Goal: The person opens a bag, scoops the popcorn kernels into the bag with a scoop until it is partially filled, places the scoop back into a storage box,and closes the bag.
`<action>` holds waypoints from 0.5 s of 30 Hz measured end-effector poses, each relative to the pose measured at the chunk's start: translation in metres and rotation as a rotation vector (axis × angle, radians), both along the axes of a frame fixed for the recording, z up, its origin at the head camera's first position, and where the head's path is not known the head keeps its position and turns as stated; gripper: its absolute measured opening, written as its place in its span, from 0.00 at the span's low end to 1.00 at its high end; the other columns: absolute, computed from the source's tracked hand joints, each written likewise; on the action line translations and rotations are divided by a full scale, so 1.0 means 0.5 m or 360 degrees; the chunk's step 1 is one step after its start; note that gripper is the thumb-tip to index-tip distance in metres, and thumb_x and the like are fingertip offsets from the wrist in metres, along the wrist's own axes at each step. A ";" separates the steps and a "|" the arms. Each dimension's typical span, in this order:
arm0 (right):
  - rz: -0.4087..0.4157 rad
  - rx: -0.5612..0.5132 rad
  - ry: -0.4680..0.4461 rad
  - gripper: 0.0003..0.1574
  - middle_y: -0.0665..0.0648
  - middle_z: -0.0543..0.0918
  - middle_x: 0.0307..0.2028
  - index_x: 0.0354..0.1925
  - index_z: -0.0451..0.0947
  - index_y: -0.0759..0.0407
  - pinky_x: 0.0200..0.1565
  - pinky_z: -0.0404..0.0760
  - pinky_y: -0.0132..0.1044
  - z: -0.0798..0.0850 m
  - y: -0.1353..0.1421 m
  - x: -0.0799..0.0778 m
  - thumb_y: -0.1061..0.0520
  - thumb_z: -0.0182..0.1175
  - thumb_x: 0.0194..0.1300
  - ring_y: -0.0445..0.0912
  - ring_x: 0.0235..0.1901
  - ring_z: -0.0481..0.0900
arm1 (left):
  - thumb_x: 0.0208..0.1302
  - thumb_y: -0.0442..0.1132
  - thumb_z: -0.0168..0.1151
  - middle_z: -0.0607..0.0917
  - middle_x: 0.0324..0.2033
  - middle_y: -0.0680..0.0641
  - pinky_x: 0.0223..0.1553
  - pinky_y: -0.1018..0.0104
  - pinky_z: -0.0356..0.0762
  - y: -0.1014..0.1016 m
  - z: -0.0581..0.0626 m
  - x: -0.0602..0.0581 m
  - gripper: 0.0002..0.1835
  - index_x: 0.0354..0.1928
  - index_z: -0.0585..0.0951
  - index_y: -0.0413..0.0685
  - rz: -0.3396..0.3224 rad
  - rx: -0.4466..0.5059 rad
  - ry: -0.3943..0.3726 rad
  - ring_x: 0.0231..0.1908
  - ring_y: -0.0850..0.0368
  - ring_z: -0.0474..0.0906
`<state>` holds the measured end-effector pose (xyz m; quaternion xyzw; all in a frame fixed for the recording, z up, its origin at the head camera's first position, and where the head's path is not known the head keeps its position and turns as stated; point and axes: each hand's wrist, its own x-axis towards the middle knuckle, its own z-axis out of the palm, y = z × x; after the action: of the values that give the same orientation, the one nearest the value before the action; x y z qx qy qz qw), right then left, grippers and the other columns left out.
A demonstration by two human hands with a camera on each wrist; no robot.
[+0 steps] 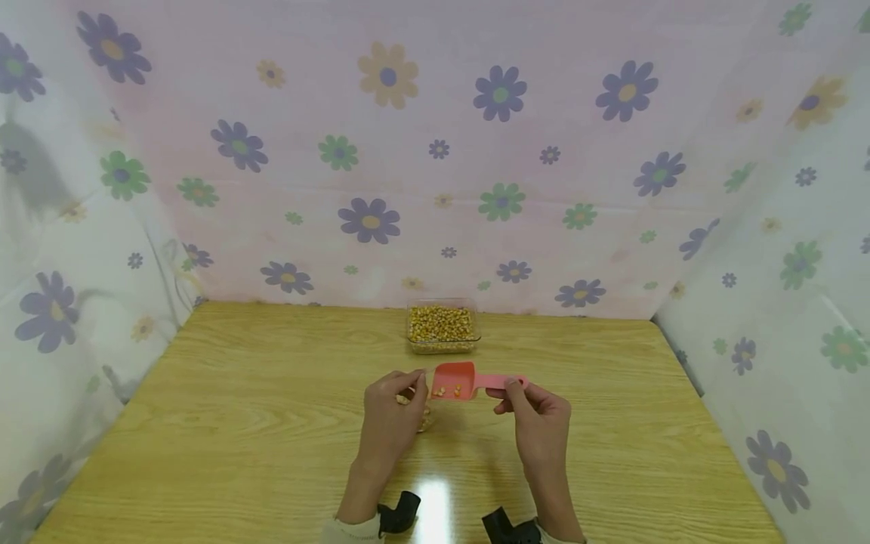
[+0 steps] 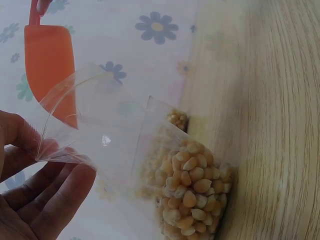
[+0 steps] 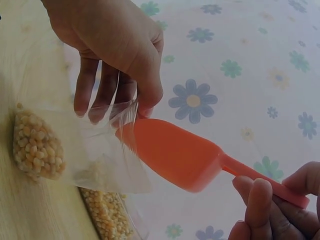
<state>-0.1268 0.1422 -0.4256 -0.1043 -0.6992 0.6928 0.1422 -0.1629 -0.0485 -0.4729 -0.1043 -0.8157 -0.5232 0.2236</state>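
Note:
My left hand [image 1: 393, 412] pinches the top edge of a clear plastic bag [image 2: 107, 132]. Corn kernels [image 2: 192, 192] fill the bag's bottom, which rests on the table. My right hand [image 1: 541, 415] grips the handle of a small red-pink scoop [image 1: 454, 380] between thumb and fingers. A few kernels lie in the scoop's pan, seen in the head view. The scoop's tip reaches into the bag's mouth in the right wrist view, close to the left thumb. In the head view the left hand hides much of the bag.
A clear rectangular container [image 1: 443, 346] full of corn kernels stands at the back of the wooden table [image 1: 272, 393], beyond the hands. Flower-patterned cloth [image 1: 421, 174] hangs behind the table and along both sides.

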 end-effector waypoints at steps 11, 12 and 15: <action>0.0026 0.0123 0.0073 0.16 0.46 0.88 0.22 0.35 0.89 0.71 0.24 0.66 0.29 0.004 -0.005 0.005 0.60 0.60 0.74 0.42 0.21 0.82 | 0.65 0.28 0.65 0.87 0.26 0.48 0.22 0.72 0.80 -0.002 -0.004 -0.003 0.07 0.40 0.91 0.37 0.0009 0.0015 0.0000 0.25 0.61 0.81; 0.0029 0.0140 0.0081 0.16 0.45 0.88 0.22 0.35 0.89 0.70 0.22 0.64 0.30 0.004 -0.005 0.005 0.60 0.60 0.74 0.42 0.21 0.82 | 0.65 0.28 0.65 0.87 0.26 0.48 0.22 0.72 0.80 -0.003 -0.004 -0.003 0.07 0.40 0.91 0.37 0.0009 0.0017 -0.0001 0.25 0.61 0.81; 0.0027 0.0174 0.0096 0.16 0.46 0.87 0.20 0.34 0.90 0.69 0.22 0.63 0.31 0.010 -0.008 0.008 0.60 0.61 0.74 0.43 0.21 0.82 | 0.65 0.28 0.65 0.88 0.26 0.48 0.22 0.73 0.80 -0.004 -0.005 -0.004 0.07 0.40 0.91 0.37 0.0007 0.0018 -0.0003 0.25 0.60 0.81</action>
<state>-0.1226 0.1381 -0.4209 -0.0695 -0.7323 0.6575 0.1630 -0.1647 -0.0502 -0.4752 -0.1007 -0.8131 -0.5275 0.2247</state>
